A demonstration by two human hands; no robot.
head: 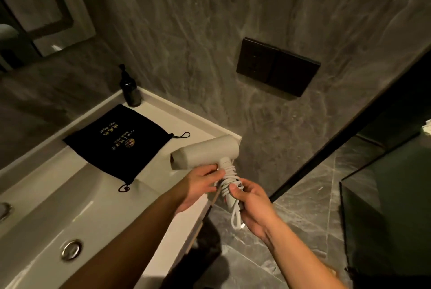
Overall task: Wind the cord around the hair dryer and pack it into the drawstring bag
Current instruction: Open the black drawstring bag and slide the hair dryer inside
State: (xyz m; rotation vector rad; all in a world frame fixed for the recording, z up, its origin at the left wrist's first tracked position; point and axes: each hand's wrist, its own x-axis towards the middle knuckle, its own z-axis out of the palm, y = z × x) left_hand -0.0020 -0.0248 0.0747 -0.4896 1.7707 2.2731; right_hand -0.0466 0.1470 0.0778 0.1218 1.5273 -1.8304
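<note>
Presently held: one pale grey hair dryer with a short cylindrical barrel, suspended above the right-hand end of the white vanity counter with integrated basin, barrel lying roughly level and handle pointing down toward the camera. White rubber-sheathed cord: wound in several turns around the handle, with a loose loop and the plug end hanging below the coils. Left hand: fingers curled about the upper handle just under the barrel, pressing against the windings. Right hand: closed around the lower coils, thumb and forefinger pinching the cord near the plug; the hanging loop passes across its palm. Black fabric drawstring bag with gold printed lettering and round emblem: lying flat on the counter behind the basin, well apart from the hair dryer, its mouth edge toward the right, one cord loop at the far right corner and another at the near corner. Dark glass pump bottle: upright at the back corner of the counter, just beyond the bag. Black rectangular wall plate: mounted on the grey veined stone wall above the hair dryer. Round metal basin drain: in the basin at lower left. Grey stone tile floor: beneath the hands.
</note>
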